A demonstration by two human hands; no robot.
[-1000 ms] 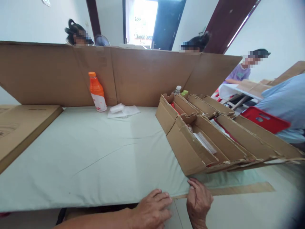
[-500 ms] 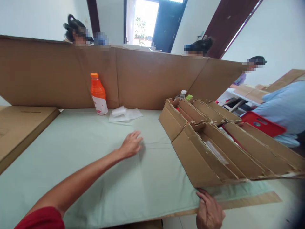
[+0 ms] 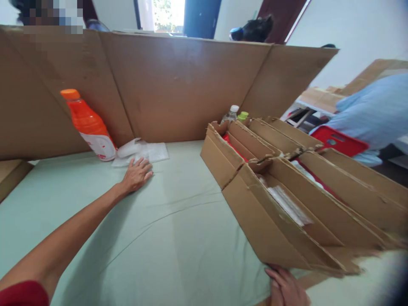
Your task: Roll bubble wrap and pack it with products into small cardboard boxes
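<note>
My left hand (image 3: 136,174) lies flat on the pale green cloth (image 3: 165,238), fingers stretched out, its tips touching a small clear plastic packet (image 3: 142,151). An orange drink bottle (image 3: 89,126) leans just left of the packet. My right hand (image 3: 287,288) rests at the cloth's near edge, under the corner of a torn cardboard box (image 3: 280,204), fingers partly curled on the cloth edge. The box holds long cardboard dividers, red parts and a clear packet.
A tall cardboard wall (image 3: 178,85) stands along the table's far side. Two small bottles (image 3: 236,114) peek up behind the box. A person in a light blue top (image 3: 372,114) with a red tray (image 3: 338,142) is at the right. Another cardboard sheet (image 3: 11,174) lies far left.
My left hand went from the near cloth edge out across the cloth to the plastic packet. My right hand stayed at the near edge. The view moved closer and left.
</note>
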